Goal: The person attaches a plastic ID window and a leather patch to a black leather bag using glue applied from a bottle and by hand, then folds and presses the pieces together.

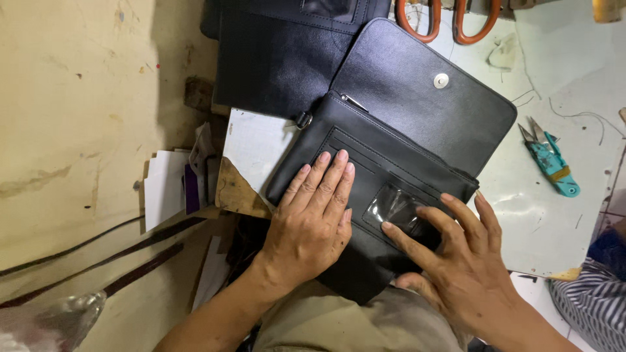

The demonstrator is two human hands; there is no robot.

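Note:
A black leather wallet-style bag (391, 124) lies open on the white worktable (561, 215), its flap with a silver snap button (441, 80) folded back. My left hand (312, 221) rests flat on the bag's left part, fingers together. My right hand (456, 257) lies spread on the right part, the index fingertip touching a clear plastic window pocket (393, 207). A metal ring (303, 120) sits at the bag's left corner.
Another black leather piece (274, 58) lies behind the bag. Orange-handled scissors (450, 19) sit at the table's far edge, teal thread snips (551, 160) to the right. Papers and a wooden scrap (195, 182) hang off the table's left. Striped cloth (593, 300) shows at lower right.

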